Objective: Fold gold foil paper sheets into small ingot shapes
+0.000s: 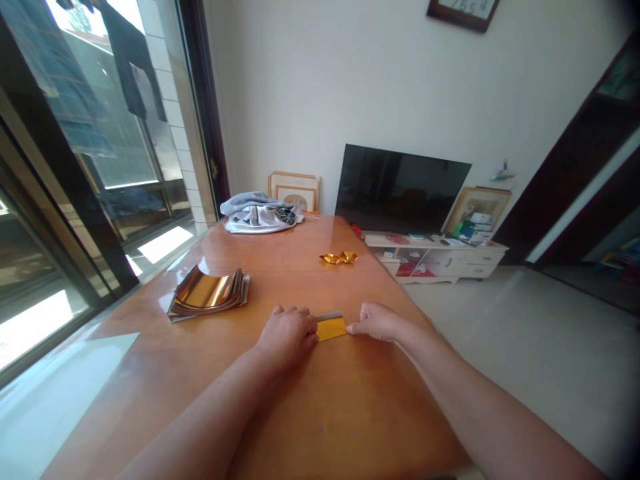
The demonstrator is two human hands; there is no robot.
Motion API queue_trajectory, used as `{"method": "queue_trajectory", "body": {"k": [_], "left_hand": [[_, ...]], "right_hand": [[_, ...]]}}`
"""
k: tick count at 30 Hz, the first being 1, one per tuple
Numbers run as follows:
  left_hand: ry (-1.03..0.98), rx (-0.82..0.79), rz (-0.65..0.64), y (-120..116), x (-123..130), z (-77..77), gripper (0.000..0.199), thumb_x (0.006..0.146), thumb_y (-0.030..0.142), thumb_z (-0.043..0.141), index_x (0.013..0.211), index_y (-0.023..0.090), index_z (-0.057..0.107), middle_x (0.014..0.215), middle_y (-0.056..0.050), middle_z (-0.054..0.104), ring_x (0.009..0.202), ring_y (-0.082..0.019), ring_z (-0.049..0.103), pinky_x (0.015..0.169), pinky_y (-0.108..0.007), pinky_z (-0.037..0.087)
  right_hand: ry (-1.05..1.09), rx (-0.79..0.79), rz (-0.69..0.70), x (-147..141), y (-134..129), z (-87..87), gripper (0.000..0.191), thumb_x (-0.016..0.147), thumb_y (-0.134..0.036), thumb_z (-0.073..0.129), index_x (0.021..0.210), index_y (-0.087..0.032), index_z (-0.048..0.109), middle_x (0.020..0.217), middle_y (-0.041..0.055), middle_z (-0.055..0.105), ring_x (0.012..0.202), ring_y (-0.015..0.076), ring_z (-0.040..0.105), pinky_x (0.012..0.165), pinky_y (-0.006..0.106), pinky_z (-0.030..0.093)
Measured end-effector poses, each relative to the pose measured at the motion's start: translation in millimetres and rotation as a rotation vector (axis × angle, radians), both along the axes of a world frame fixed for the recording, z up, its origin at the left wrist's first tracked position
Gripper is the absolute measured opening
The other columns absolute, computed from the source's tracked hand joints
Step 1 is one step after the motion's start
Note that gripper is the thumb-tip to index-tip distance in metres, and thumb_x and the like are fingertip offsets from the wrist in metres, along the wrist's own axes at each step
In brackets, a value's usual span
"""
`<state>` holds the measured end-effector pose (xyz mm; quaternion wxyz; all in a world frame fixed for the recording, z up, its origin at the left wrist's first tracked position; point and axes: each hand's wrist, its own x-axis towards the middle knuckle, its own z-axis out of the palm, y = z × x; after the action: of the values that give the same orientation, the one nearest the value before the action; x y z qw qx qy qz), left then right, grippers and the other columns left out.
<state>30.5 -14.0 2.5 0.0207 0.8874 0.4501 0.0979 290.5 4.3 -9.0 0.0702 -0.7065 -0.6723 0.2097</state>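
A small piece of gold foil paper lies on the wooden table between my hands, with a grey strip along its far edge. My left hand is closed at the paper's left end, its fingers bent and partly hiding it. At the right end, my right hand is curled in, with the thumb against the paper's corner. Further left rests a curved stack of gold foil sheets with grey undersides. Beyond my hands sit folded gold foil pieces, near the table's right edge.
The brown table stretches away from me. A bundled grey cloth lies at its far end, and a pale sheet at the near left. A television stands past it, above a white cabinet. Glass doors are on the left.
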Motion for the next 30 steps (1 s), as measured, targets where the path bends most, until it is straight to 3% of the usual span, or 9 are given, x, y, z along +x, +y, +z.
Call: {"method": "queue_trajectory", "body": {"k": [6,10,13,18,24,27,30], "left_hand": [[0.020,0.046,-0.019,-4.4,1.7,0.1,0.023,0.093,0.033,0.049,0.094,0.027,0.072,0.094,-0.006,0.065,0.085,-0.021,0.058,0.072,-0.036,0.031],[0.039,0.051,-0.022,-6.5,2.4,1.3,0.025,0.094,0.033,0.048,0.093,0.027,0.072,0.095,-0.007,0.063,0.088,-0.022,0.058,0.074,-0.037,0.032],[0.046,0.051,-0.017,-6.7,2.9,2.0,0.025,0.094,0.032,0.047,0.095,0.028,0.072,0.095,-0.006,0.063,0.090,-0.023,0.058,0.075,-0.037,0.033],[0.053,0.025,-0.010,-6.5,3.7,4.1,0.031,0.098,0.036,0.042,0.096,0.028,0.072,0.096,-0.007,0.062,0.092,-0.023,0.057,0.076,-0.038,0.033],[0.028,0.006,0.039,-3.2,8.0,0.8,0.033,0.100,0.037,0.042,0.090,0.027,0.073,0.093,-0.008,0.063,0.091,-0.024,0.056,0.075,-0.039,0.032],[0.019,-0.012,0.044,-2.2,10.0,0.9,0.029,0.098,0.035,0.048,0.088,0.026,0.073,0.091,-0.008,0.063,0.092,-0.024,0.055,0.075,-0.038,0.032],[0.009,-0.022,0.050,-2.3,10.9,3.3,0.028,0.097,0.034,0.049,0.086,0.026,0.074,0.093,-0.009,0.063,0.094,-0.025,0.053,0.076,-0.038,0.033]], "right_hand": [[0.077,0.214,0.032,-10.9,-10.8,4.5,0.010,0.083,-0.031,0.058,0.086,-0.021,0.061,0.080,-0.0009,0.067,0.066,0.0125,0.054,0.055,0.023,0.031],[0.173,0.353,0.283,-26.8,-13.9,8.2,0.012,0.085,-0.024,0.055,0.081,-0.021,0.066,0.083,0.0007,0.068,0.073,0.0132,0.058,0.063,0.022,0.036],[0.148,0.334,0.410,-35.2,-11.4,3.9,0.018,0.083,-0.019,0.055,0.073,-0.020,0.070,0.080,0.0024,0.068,0.073,0.0140,0.059,0.067,0.023,0.038],[0.117,0.325,0.321,-38.7,-5.7,-11.3,0.021,0.089,-0.025,0.054,0.078,-0.020,0.072,0.082,0.0041,0.069,0.076,0.0159,0.061,0.069,0.024,0.039],[0.106,0.372,0.217,-41.1,-8.2,-21.7,0.011,0.089,-0.024,0.055,0.080,-0.020,0.061,0.083,0.0024,0.067,0.077,0.0156,0.060,0.067,0.023,0.036],[0.086,0.372,0.176,-43.0,-10.8,-21.9,0.004,0.089,-0.025,0.056,0.090,-0.022,0.057,0.081,0.0006,0.066,0.071,0.0153,0.060,0.062,0.023,0.033],[0.049,0.385,0.177,-45.1,-13.4,-20.4,0.017,0.090,-0.025,0.056,0.106,-0.022,0.055,0.083,0.0009,0.067,0.072,0.0164,0.062,0.062,0.024,0.033]]}}
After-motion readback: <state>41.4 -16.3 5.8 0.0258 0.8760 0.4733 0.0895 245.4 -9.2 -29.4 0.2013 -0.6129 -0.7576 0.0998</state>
